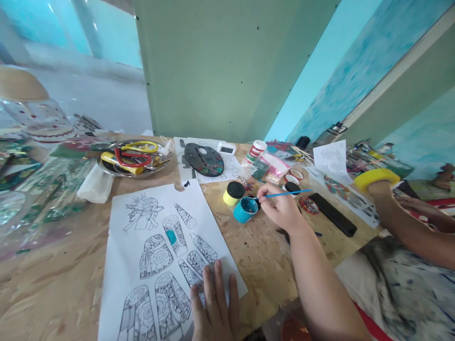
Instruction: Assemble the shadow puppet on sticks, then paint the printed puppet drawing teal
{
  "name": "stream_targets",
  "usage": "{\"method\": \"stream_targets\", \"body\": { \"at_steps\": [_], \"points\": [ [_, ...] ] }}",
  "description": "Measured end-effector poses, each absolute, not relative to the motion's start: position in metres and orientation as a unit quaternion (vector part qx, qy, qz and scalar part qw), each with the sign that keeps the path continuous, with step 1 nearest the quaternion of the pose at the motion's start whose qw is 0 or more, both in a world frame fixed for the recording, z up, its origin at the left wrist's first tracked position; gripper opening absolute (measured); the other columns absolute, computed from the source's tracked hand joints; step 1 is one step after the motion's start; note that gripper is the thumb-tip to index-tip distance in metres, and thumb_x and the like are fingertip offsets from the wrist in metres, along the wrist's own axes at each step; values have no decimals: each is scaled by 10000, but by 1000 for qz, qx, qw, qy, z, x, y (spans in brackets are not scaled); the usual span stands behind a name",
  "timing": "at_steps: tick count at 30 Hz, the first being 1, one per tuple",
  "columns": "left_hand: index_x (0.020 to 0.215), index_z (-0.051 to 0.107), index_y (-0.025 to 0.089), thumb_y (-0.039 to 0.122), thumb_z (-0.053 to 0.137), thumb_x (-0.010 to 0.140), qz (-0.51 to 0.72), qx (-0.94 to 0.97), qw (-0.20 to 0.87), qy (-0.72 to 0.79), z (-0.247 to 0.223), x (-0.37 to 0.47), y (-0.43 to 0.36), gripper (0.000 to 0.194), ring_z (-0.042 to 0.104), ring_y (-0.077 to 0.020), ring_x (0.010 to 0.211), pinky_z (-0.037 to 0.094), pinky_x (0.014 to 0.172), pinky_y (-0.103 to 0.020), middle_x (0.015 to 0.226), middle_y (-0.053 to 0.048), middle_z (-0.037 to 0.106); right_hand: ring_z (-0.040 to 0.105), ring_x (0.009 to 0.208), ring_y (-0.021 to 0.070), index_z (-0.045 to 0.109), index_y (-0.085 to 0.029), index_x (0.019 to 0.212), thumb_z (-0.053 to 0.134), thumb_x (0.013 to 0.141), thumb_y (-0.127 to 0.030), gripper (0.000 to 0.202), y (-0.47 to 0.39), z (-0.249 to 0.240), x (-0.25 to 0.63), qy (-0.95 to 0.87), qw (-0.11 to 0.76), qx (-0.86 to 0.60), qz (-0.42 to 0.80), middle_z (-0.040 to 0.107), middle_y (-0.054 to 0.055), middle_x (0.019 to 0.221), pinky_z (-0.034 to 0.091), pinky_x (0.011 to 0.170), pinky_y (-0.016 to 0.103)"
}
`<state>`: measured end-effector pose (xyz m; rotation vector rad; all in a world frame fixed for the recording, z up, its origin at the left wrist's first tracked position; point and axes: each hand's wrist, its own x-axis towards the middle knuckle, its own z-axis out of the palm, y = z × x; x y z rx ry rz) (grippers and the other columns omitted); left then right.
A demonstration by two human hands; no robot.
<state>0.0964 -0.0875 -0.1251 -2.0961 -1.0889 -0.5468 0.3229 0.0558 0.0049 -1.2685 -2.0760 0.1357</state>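
Observation:
A white sheet (pixel 131 246) with black line drawings lies on the wooden table; one drawn shape has a small teal painted patch (pixel 171 237). My left hand (pixel 215 303) rests with spread fingers on the sheet's lower right part. To the right, my right hand (pixel 279 206) pinches a thin blue paintbrush (pixel 287 193), its tip at the mouth of an open jar of teal paint (pixel 245 213). Right behind that jar is a yellow paint jar (pixel 232 193) with a black lid.
A dark palette (pixel 204 160) and a metal tray (pixel 135 161) of tools stand at the back. Right of my hand are a bead container (pixel 309 205) and a black phone (pixel 333 214). Another person's arm (pixel 408 227) reaches in at the right, beside yellow tape (pixel 377 177).

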Motion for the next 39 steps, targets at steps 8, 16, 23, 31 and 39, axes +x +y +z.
{"method": "stream_targets", "body": {
  "at_steps": [8, 16, 23, 31, 39],
  "points": [
    [1352, 535, 168, 426, 609, 832, -229, -809, 304, -448, -137, 101, -94, 586, 667, -360, 1116, 514, 868, -495, 1244, -163, 698, 563, 671, 178, 544, -227, 803, 526, 792, -120, 109, 54, 7, 325, -771, 395, -498, 42, 587, -3, 729, 440, 627, 300],
    [1184, 659, 196, 419, 600, 862, -188, -822, 285, -456, -109, 103, -96, 396, 698, -352, 1062, 591, 792, -482, 1184, -135, 727, 575, 678, 183, 563, -227, 791, 543, 801, -136, 93, 54, 6, 329, -753, 419, -506, 32, 595, -2, 727, 440, 625, 310],
    [1286, 633, 273, 396, 470, 913, -92, -842, 252, -468, -89, 103, -102, 426, 654, -312, 1164, 577, 875, -466, 1282, -109, 687, 630, 712, 188, 681, -239, 924, 533, 934, -240, 149, 39, 17, 287, -732, 498, -444, 138, 667, 23, 783, 483, 610, 322],
    [1316, 616, 209, 392, 493, 894, -75, -850, 251, -457, -100, 108, -103, 476, 606, -370, 1202, 545, 890, -537, 1322, -159, 645, 678, 838, 157, 670, -249, 976, 510, 938, -174, 181, 20, 6, 178, -821, 359, -336, 290, 726, 7, 904, 549, 759, 311],
    [1293, 550, 186, 444, 584, 914, -54, -858, 248, -446, -101, 104, -106, 460, 600, -247, 1138, 527, 944, -498, 1312, -106, 587, 662, 861, 178, 626, -219, 921, 511, 862, -125, 160, 27, -34, 158, -842, 380, -285, 258, 680, 26, 847, 545, 792, 361]
  ]
}}
